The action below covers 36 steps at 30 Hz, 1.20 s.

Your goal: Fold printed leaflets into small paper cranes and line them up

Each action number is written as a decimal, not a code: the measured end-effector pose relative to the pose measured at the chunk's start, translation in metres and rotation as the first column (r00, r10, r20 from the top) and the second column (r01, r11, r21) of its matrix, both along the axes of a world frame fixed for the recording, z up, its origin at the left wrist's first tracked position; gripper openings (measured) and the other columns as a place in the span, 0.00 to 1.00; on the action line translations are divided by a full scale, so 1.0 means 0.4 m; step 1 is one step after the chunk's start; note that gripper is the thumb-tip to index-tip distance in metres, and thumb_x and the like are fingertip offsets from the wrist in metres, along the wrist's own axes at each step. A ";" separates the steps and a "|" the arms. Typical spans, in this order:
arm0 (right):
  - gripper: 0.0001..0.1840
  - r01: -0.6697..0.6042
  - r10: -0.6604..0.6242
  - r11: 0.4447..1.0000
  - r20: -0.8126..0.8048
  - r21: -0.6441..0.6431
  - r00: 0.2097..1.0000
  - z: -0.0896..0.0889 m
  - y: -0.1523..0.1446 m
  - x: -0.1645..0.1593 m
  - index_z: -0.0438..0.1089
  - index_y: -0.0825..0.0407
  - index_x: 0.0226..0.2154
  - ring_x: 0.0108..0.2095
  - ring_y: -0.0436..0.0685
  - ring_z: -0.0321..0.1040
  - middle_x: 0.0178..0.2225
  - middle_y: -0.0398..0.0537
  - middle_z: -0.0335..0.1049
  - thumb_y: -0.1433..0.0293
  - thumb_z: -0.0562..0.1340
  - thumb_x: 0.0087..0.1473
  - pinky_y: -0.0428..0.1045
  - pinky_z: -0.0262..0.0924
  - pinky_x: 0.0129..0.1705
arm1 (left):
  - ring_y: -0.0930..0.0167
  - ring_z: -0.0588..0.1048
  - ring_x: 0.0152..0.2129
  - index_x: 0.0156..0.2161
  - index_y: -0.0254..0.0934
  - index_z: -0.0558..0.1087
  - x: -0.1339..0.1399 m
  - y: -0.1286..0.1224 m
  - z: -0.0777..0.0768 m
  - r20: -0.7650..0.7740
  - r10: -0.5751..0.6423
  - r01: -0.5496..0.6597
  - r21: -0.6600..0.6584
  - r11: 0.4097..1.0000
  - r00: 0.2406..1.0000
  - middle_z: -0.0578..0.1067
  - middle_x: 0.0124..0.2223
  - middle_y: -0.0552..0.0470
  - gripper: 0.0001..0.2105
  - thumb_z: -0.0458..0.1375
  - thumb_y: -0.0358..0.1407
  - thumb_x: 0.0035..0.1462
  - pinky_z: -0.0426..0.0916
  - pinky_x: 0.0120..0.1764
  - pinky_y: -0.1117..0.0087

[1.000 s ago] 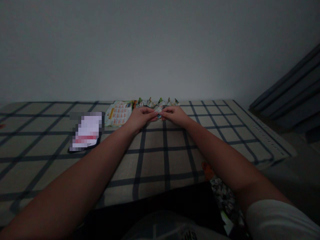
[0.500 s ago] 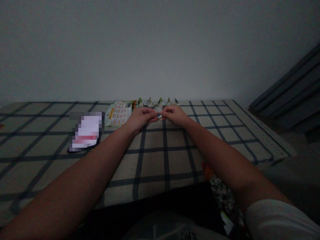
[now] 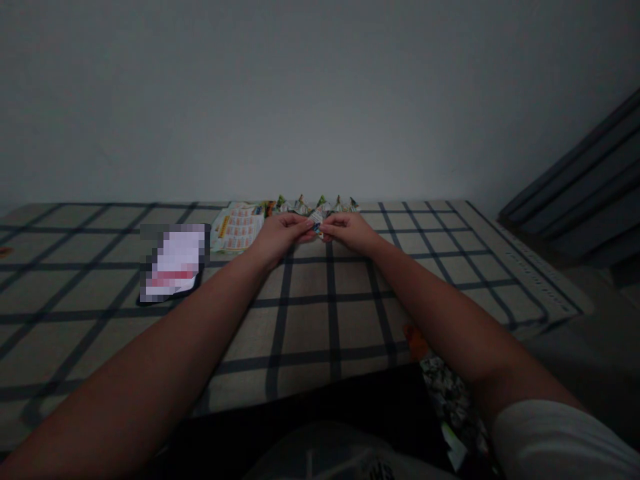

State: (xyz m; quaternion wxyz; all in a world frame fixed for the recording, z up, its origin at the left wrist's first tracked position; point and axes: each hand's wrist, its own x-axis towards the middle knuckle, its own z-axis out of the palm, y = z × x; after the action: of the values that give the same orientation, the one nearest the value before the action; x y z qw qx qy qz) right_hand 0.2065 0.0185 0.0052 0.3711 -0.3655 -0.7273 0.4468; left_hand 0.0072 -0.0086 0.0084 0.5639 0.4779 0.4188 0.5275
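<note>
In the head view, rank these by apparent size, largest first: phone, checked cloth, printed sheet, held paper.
1. Checked cloth
2. Phone
3. Printed sheet
4. Held paper
The phone is nearer the camera, so true sizes may differ.

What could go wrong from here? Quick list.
1. The left hand and right hand pinch one small printed piece by their fingertips; an uneven pull might crease or tear it.
2. The row of pointed pieces stands just behind the hands, so a forward slip could knock some over.
3. The phone lies close beside the left forearm; a sideways swing may nudge it.
</note>
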 end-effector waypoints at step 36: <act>0.18 -0.139 0.084 0.972 0.271 0.191 0.959 0.005 -0.010 -0.009 0.68 0.53 0.25 0.26 0.50 0.63 0.23 0.43 0.69 0.59 0.60 0.61 0.47 0.56 0.32 | 0.72 0.76 0.21 0.26 0.35 0.72 -0.001 -0.003 -0.008 -0.203 0.017 0.004 0.103 0.995 0.979 0.74 0.23 0.53 0.25 0.74 0.55 0.40 0.68 0.26 0.73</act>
State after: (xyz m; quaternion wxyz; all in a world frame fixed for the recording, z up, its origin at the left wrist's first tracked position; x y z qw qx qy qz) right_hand 0.2027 0.0144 0.0073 0.2824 -0.3386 -0.8320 0.3366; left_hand 0.0067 -0.0098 0.0052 0.4910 0.5565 0.4479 0.4986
